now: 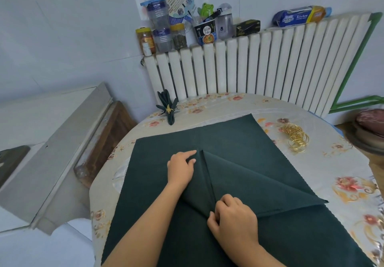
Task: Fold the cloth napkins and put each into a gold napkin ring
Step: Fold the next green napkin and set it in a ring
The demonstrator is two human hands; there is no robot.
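A dark green napkin [166, 173] lies spread over the round table [311, 173], its right corner folded in to a point near the middle. The left hand [180, 168] presses the cloth beside that point, forefinger straight, the other fingers loosely bent. The right hand [232, 219], at 6 o'clock, seems to pinch the fold's near edge, though its fingertips are hidden. A pile of gold rings [296, 138] sits at 2 o'clock. A finished napkin [168, 108] in its ring stands at 11 o'clock, before the radiator [249, 65].
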